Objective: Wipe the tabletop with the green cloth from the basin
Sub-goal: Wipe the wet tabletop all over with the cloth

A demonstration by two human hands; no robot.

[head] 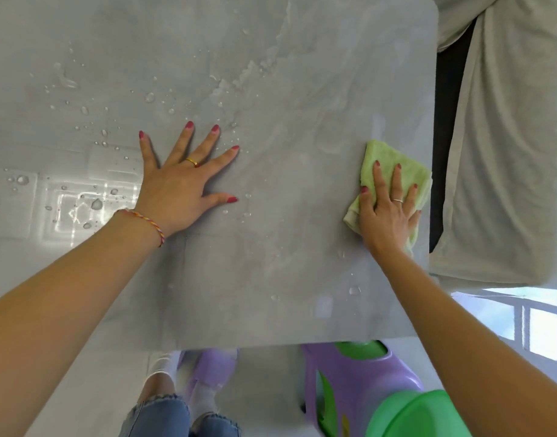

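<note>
The glossy grey tabletop fills most of the view, with water drops and wet smears across its left and middle. A folded light-green cloth lies near the table's right edge. My right hand presses flat on the cloth, fingers spread over it. My left hand rests palm down on the bare tabletop near the middle, fingers apart, holding nothing. A green basin shows below the table's near edge at the lower right, partly hidden by my right forearm.
A purple and green plastic stool stands on the floor under the near edge. Pale fabric covers furniture just right of the table, with a dark gap between. My legs and slippers are below the near edge.
</note>
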